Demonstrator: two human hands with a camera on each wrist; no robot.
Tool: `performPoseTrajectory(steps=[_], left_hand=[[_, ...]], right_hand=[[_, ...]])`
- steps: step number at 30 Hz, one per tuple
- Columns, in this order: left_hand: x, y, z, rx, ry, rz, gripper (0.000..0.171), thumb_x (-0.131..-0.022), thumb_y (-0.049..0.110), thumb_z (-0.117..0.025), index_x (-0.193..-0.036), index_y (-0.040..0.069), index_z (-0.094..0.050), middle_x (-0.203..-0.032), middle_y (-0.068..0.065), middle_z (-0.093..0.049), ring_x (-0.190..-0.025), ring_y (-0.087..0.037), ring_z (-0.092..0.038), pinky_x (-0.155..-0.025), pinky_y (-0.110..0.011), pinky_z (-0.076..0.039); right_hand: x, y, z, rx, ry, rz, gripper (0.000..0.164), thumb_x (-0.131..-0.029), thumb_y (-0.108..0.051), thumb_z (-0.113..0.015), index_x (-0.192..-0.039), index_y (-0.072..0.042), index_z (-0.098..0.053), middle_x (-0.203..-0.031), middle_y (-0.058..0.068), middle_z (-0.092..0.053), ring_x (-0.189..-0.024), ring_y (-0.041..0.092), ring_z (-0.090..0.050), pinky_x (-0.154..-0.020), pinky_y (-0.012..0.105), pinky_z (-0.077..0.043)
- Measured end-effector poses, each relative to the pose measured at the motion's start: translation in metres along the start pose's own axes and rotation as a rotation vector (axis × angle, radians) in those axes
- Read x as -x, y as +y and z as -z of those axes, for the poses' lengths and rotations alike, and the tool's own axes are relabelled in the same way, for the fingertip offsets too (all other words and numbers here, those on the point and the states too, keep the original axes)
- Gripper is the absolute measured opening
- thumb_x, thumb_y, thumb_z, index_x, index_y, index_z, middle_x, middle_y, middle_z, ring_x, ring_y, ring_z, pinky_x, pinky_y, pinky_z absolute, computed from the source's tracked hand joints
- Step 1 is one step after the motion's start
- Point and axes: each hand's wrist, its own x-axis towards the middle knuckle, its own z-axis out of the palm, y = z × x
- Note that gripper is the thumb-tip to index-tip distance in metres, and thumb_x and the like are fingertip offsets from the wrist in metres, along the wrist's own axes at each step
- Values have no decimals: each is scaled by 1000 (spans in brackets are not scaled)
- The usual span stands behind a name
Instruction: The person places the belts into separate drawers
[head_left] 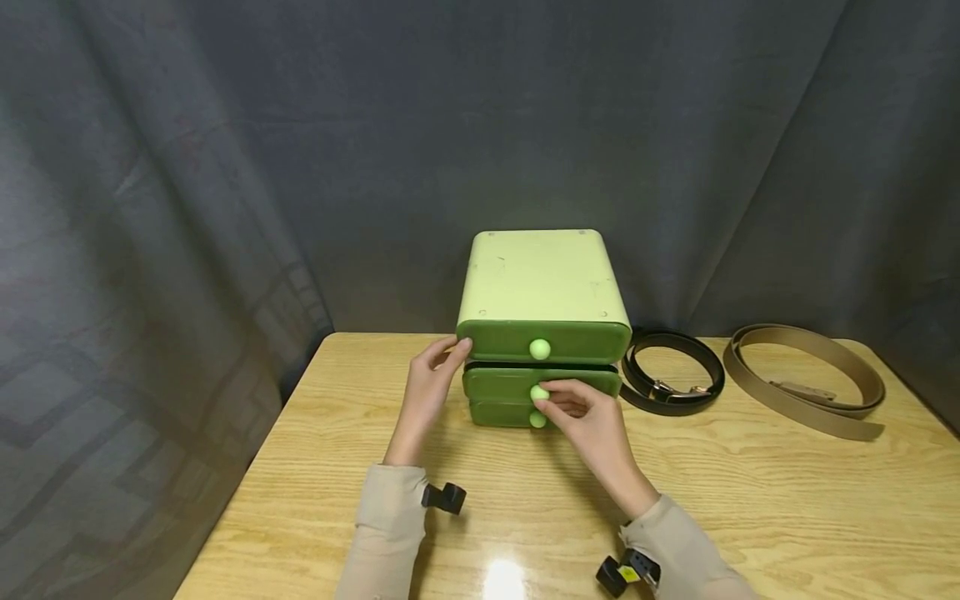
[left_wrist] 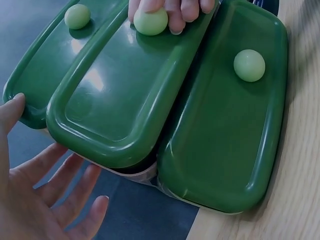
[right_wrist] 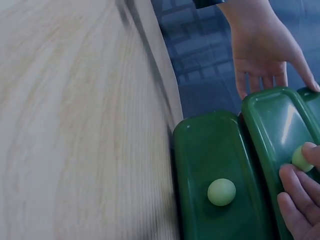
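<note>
A small drawer cabinet (head_left: 546, 275) with a pale green top and three dark green drawer fronts stands on the table. My right hand (head_left: 596, 421) pinches the round, light green knob (head_left: 539, 392) of the middle drawer (left_wrist: 107, 107) between thumb and fingers. That drawer stands out a little from the cabinet, with a dark gap above it. My left hand (head_left: 431, 379) is at the cabinet's left side, its thumb touching the corner of the top drawer (head_left: 498, 341) and its fingers extended along the side. Below is the bottom drawer (left_wrist: 220, 125), flush with the body.
Right of the cabinet lies a coiled black belt (head_left: 716, 373) with a metal buckle. A coiled tan belt (head_left: 862, 387) lies farther right. The wooden table (head_left: 750, 492) ends at a dark grey curtain (head_left: 390, 167) behind. A black wrist device (head_left: 445, 497) is on the left sleeve.
</note>
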Motion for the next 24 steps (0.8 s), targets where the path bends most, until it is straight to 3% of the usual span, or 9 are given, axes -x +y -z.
performPoseTrajectory(steps=[6,16,24], left_hand=[[-1,0,1,34,-6,-31,47,-95,37,-67,-134,11,-64,-128,-10,-64,-111,-26,-61,-100,-46,-42],[-3,0,5,79,-5,-173,41,-95,26,-70,-134,15,-64,-129,-5,-63,-112,-26,-61,-91,-35,-49],[-3,1,6,64,-1,-192,42,-95,23,-70,-135,13,-62,-129,-5,-63,-113,-26,-61,-88,-31,-50]], right_hand=[[5,0,2,19,-15,26,22,-86,-13,-79,-107,-9,-76,-93,3,-74,-83,13,-70,-77,26,-56],[10,-2,5,70,-16,44,23,-84,-10,-80,-107,-12,-76,-91,0,-74,-81,11,-69,-76,26,-56],[13,-4,5,65,-11,63,22,-84,-10,-80,-106,-11,-76,-91,0,-74,-80,12,-69,-76,27,-56]])
